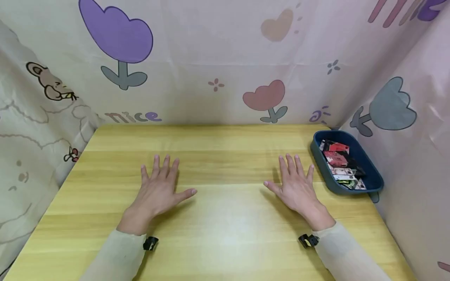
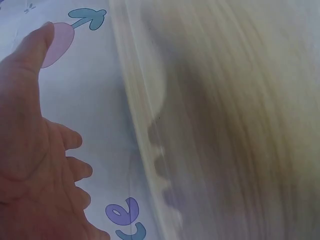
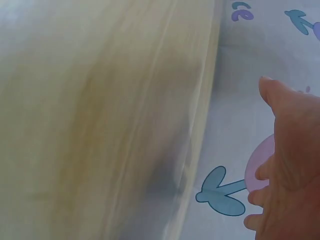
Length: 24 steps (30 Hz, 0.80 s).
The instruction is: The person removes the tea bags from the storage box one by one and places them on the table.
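Palm down over the left half of the wooden table point(image 1: 225, 226), my left hand point(image 1: 158, 193) has its fingers spread and its thumb pointing right. It holds nothing. My right hand point(image 1: 297, 189) is spread the same way on the right side, thumb toward the middle, and holds nothing either. Both hands cast shadows on the wood. Closest to the right hand is a dark blue bin point(image 1: 325, 177) with several colourful packets point(image 1: 337, 159) inside. In the wrist views the left palm point(image 2: 30, 165) and the right palm point(image 3: 295, 160) show bare.
A patterned curtain point(image 1: 197, 47) hangs behind the table's far edge and along both sides. The bin stands at the right edge, close against the curtain. Each wrist carries a small black camera, one on the left sleeve point(image 1: 117, 249) and one on the right sleeve point(image 1: 342, 246).
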Available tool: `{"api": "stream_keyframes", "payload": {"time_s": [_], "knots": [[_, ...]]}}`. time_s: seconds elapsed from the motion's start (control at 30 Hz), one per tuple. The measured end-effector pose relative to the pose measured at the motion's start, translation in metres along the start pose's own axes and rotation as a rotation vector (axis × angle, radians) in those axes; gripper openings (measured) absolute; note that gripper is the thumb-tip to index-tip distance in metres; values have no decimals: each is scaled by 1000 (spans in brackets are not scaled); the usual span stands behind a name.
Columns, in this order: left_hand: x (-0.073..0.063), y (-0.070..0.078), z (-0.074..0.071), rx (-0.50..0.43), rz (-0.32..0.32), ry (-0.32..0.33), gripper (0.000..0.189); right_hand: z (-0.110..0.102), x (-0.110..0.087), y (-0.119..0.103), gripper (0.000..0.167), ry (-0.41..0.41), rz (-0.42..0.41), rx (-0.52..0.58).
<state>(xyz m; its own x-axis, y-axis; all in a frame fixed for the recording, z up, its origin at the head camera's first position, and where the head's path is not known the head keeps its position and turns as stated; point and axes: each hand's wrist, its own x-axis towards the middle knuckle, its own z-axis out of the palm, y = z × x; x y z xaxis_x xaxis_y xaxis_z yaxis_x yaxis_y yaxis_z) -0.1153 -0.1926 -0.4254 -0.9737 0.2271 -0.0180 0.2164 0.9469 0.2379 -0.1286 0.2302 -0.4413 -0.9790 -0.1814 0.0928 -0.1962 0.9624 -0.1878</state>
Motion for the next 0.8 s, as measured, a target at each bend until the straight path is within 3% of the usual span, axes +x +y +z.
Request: {"api": "stream_keyframes", "payload": {"time_s": [0.2, 0.3, 0.8], "knots": [[-9, 0, 7, 12, 0, 31, 123, 9, -10, 0, 103, -1, 12, 2], [-4, 2, 5, 4, 9, 60, 122, 6, -7, 3, 102, 39, 12, 1], [-9, 3, 1, -15, 3, 55, 118, 1, -18, 17, 103, 79, 46, 4]]}}
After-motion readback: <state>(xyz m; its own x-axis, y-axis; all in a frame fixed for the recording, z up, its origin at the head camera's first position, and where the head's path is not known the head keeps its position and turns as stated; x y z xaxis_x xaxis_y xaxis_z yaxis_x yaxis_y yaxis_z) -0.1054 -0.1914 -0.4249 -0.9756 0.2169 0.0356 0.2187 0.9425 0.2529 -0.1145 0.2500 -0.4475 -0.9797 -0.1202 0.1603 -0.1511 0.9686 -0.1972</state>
